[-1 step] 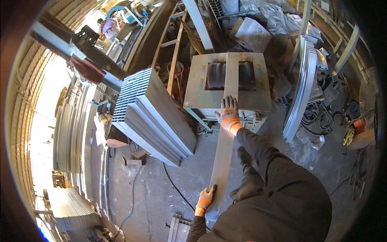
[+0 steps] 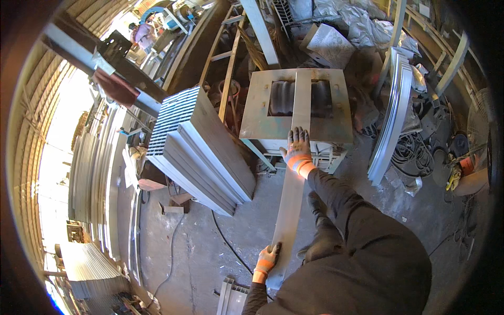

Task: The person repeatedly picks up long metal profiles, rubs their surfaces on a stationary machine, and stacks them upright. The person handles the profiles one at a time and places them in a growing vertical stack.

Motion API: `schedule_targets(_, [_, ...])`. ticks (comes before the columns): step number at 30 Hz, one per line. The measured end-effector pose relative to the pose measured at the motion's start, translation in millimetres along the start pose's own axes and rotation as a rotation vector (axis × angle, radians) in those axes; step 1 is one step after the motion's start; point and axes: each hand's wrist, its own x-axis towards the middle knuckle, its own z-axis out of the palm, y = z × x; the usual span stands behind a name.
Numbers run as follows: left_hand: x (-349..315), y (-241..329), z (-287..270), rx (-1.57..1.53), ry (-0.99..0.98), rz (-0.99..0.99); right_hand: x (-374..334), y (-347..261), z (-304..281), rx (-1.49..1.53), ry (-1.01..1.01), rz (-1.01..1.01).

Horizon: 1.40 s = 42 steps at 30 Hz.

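A long flat grey metal bar (image 2: 287,215) runs from near my body up onto a square machine table (image 2: 336,123). It crosses the table's dark opening, where a ridged dark roller (image 2: 282,97) shows on both sides of the bar. My right hand (image 2: 298,149), in a grey and orange work glove, lies flat on the bar just before the table's near edge, fingers stretched out. Lower down, my left hand (image 2: 268,260), gloved alike, is closed round the bar's left edge close to its near end. Its fingers under the bar are hidden.
Left of the machine stands a tall stack of grey metal profiles (image 2: 205,147). More long strips (image 2: 392,115) lean on the right, beside coiled cables (image 2: 415,152). A black cable (image 2: 231,244) crosses the floor. Far off at upper left is another person (image 2: 143,35).
Both hands and the bar stay in nearly the same place. The roller's visible surface looks slightly different, with ridges plainer on the left side of the opening.
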Motion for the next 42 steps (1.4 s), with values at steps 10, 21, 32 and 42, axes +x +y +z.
schedule_targets(10, [-170, -89, 1, 0.244, 0.246, -0.038, -162, -63, -43, 0.172, -0.148, 0.043])
schedule_targets(21, [-102, 0, -26, 0.028, 0.352, 0.286, -50, 16, 43, 1.621, 0.173, 0.395])
schedule_targets(32, [159, 188, 43, 0.206, 0.132, 0.084, 224, 152, 81, 0.19, 0.066, -0.06])
schedule_targets(42, [253, 249, 24, 0.121, 0.056, 0.109, 309, 128, 76, -0.042, 0.086, 0.044])
